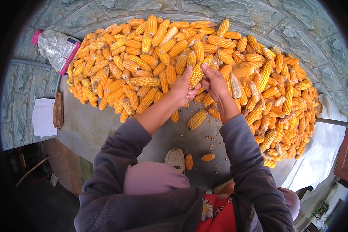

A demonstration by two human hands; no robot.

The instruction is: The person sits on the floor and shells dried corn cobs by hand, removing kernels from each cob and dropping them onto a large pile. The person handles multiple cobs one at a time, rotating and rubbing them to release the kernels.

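An ear of yellow corn is held up between my two hands, in front of a large heap of husked corn ears. My left hand wraps around its lower end, thumb along the side. At its upper right, my right hand pinches the ear with thumb and fingers. Some kernels look uneven or gone near the upper tip. Below my hands one loose ear lies on the grey concrete floor, with scattered kernels beside it.
A stone-patterned wall runs behind the heap. At left are a pink-edged plastic bag, a white board and a dark brown wooden-looking piece. White sacking lies right. Two short ears rest near my shoe.
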